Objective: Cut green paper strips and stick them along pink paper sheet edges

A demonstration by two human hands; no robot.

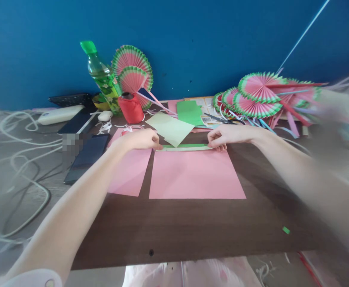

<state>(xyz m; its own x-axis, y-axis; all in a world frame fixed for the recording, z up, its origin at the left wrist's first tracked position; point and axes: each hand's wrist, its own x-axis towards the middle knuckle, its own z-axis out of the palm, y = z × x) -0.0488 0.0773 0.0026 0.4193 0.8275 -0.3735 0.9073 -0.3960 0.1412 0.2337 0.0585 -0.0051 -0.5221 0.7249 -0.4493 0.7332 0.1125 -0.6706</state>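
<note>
A narrow green and white paper strip [186,148] lies along the far edge of a pink paper sheet [196,175] on the dark table. My left hand [144,139] is closed, its thumb and fingers pinching the strip's left end. At the other end, my right hand [223,136] pinches the strip near the sheet's far right corner. Whether the strip is stuck to the pink sheet, I cannot tell. Just beyond the strip is a pale green sheet [170,126], its near corner reaching toward the strip. A second pink sheet [128,171] lies partly under my left forearm.
Behind stand a green-capped bottle [102,81], a red ribbon roll [131,108] and a pleated paper fan [132,65]. Several more fans [261,93] pile up at back right, near scissors [222,119]. A dark phone [87,159] and white cables [27,175] lie left.
</note>
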